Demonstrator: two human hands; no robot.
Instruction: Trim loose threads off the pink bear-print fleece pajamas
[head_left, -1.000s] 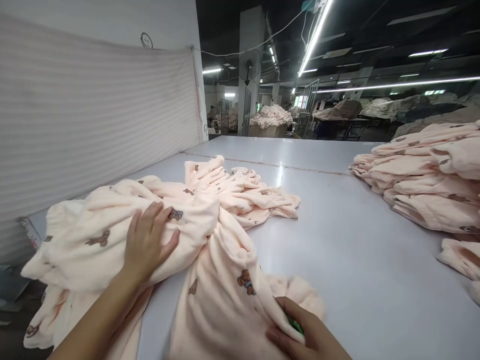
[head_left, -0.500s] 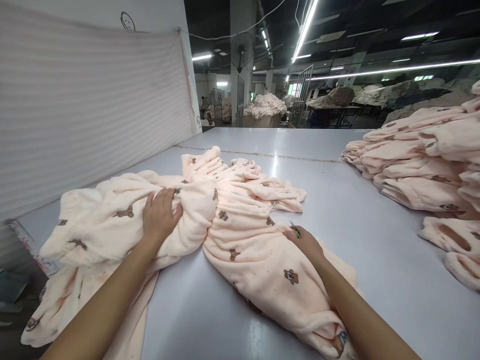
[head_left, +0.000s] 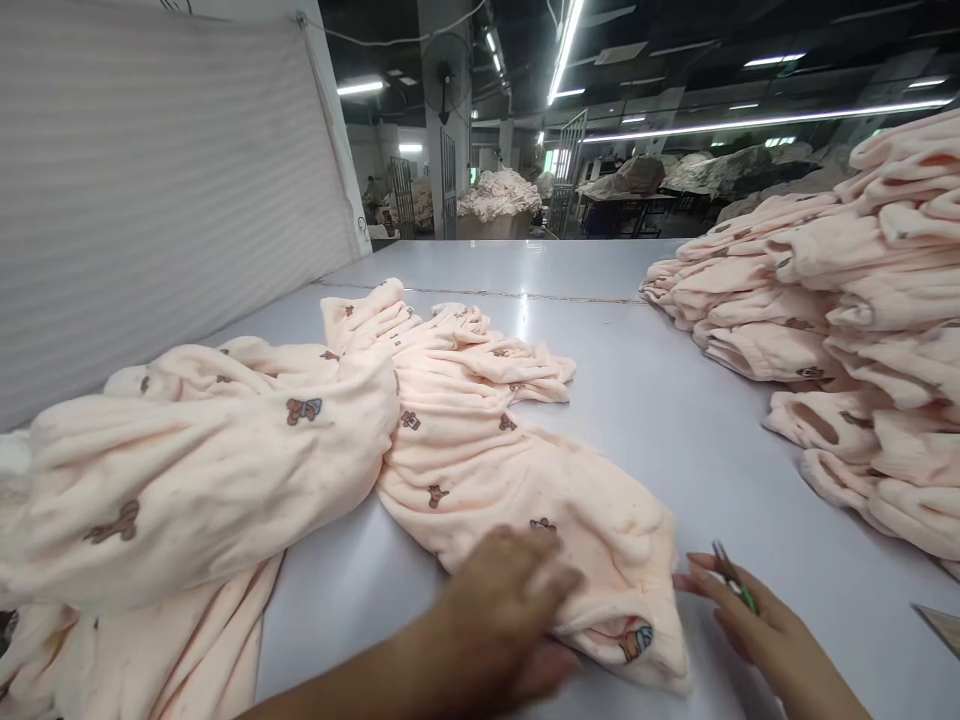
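Garment (head_left: 517, 465) looks soft, best pinched at its free end; right hand (head_left: 769, 615) grips snips (head_left: 737, 580), left hand (head_left: 499, 600) too blurred to tell

The garment (head_left: 517, 480) is fleecy, matt cloth; the desk (head_left: 622, 400) is smooth and glossy; the small tool (head_left: 736, 578) looks partly metallic.

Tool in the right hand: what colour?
The tool is green with greyish tips, best seen in the head view.
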